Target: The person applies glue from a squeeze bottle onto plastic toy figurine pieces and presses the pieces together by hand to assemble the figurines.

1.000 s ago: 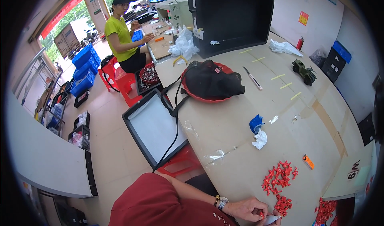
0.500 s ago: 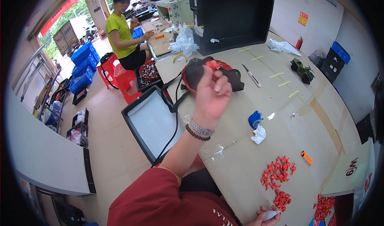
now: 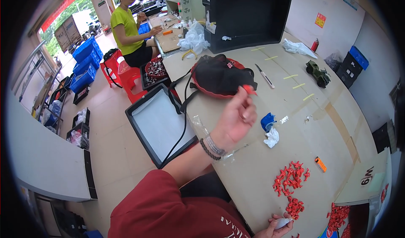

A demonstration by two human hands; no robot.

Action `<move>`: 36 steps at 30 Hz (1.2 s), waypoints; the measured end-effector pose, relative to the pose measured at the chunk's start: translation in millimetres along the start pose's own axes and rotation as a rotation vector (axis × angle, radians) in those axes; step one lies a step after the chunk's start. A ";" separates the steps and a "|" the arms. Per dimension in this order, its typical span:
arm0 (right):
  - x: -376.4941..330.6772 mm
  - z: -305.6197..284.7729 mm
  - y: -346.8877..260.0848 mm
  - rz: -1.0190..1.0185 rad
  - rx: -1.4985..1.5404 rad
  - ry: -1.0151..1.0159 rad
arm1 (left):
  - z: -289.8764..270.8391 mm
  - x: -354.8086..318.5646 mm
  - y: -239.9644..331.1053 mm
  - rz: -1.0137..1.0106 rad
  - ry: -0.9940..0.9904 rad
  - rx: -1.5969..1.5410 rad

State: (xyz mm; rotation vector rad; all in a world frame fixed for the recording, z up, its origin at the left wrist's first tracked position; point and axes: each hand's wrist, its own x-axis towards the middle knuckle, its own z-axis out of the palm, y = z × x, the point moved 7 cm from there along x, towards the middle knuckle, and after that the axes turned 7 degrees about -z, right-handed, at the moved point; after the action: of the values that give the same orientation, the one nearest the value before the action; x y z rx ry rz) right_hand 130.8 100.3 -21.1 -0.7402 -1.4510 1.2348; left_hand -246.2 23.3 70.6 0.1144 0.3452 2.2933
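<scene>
The left hand, its grip pinching a red piece aloft, has swung toward the black bag's right end as the right hand, well short of the bag, clasps a white bottle.

I see large dark characters on the pale panel to my right, white lettering on my dark red shirt, and a yellow-and-red sign on the wall; the truck's lettering is too small
</scene>
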 end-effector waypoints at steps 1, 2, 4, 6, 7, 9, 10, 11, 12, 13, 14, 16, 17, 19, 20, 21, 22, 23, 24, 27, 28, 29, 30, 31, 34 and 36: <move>0.0 0.5 -1.0 -0.001 0.001 0.003 | -7.9 -5.6 -23.5 -0.079 0.033 0.032; 0.0 0.2 -2.0 0.000 0.004 0.005 | -13.8 -13.4 -47.4 -0.177 0.032 0.050; 0.9 0.2 -2.9 -0.013 -0.001 -0.004 | -21.9 -33.5 -93.4 -0.355 0.041 0.105; 0.1 -0.3 -2.4 -0.024 -0.002 -0.009 | -28.3 -55.9 -132.6 -0.523 0.030 0.146; -0.6 -1.5 -1.5 -0.026 -0.004 -0.016 | -31.8 -66.9 -148.6 -0.608 0.010 0.149; -0.8 -1.1 -0.2 -0.025 -0.003 -0.027 | -41.6 -81.3 -170.5 -0.671 -0.006 0.135; -0.6 -0.8 -0.9 -0.033 0.014 -0.033 | -44.4 -87.2 -181.2 -0.741 -0.029 0.118; -0.4 -0.6 -1.2 -0.041 0.031 -0.040 | -48.4 -88.8 -185.6 -0.741 -0.028 0.119; -0.4 -1.9 1.4 -0.039 0.032 -0.040 | -48.4 -91.5 -190.7 -0.774 -0.091 0.161; 0.0 -3.9 4.1 -0.045 0.025 -0.034 | -48.4 -94.2 -195.4 -0.807 -0.156 0.203; 0.4 -5.1 5.8 -0.051 0.019 -0.028 | -52.9 -95.5 -197.6 -0.807 -0.154 0.204; 0.2 -4.7 5.4 -0.049 0.025 -0.031 | -60.1 -97.9 -200.5 -0.811 -0.173 0.220; 0.1 -3.9 4.1 -0.049 0.029 -0.035 | -62.4 -97.6 -201.1 -0.813 -0.171 0.221; 0.6 -3.1 2.3 -0.045 0.030 -0.034 | -62.1 -95.6 -200.5 -0.783 -0.205 0.215; 0.8 -2.6 2.2 -0.044 0.030 -0.033 | -62.7 -95.5 -200.5 -0.784 -0.203 0.216; 0.9 -2.4 3.1 -0.042 0.031 -0.033 | -62.9 -95.2 -200.0 -0.780 -0.201 0.199; 1.2 -2.8 3.0 -0.051 0.015 -0.033 | -63.0 -95.2 -199.7 -0.775 -0.197 0.181; 1.3 -2.9 2.8 -0.061 0.000 -0.033 | -63.8 -95.5 -199.9 -0.775 -0.195 0.181; 1.3 -2.7 2.6 -0.058 0.000 -0.034 | -64.3 -95.7 -200.0 -0.775 -0.195 0.169; 1.8 -1.7 -0.4 -0.057 -0.012 -0.039 | -65.0 -95.5 -200.2 -0.773 -0.204 0.156; 1.6 -1.8 -0.8 -0.045 -0.025 -0.032 | -64.7 -95.4 -200.2 -0.771 -0.213 0.154; 1.3 -1.7 -0.3 -0.033 -0.037 -0.025 | -66.2 -95.1 -200.8 -0.771 -0.212 0.156; 1.2 -1.4 0.7 -0.031 -0.036 -0.024 | -67.7 -94.8 -201.6 -0.769 -0.221 0.153; 1.3 -2.2 0.7 -0.051 -0.023 -0.026 | -67.7 -94.9 -202.0 -0.768 -0.231 0.149; 2.7 -2.0 1.0 -0.082 -0.012 -0.042 | -66.4 -94.6 -201.4 -0.761 -0.231 0.158; 2.7 -0.6 -0.1 -0.093 -0.012 -0.057 | -66.2 -95.0 -201.4 -0.760 -0.236 0.156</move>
State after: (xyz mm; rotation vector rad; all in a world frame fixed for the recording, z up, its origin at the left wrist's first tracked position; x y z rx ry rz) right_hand 130.7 102.8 -20.3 -0.6435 -1.5235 1.1850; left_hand -51.5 69.6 -47.3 0.2777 0.3656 1.4844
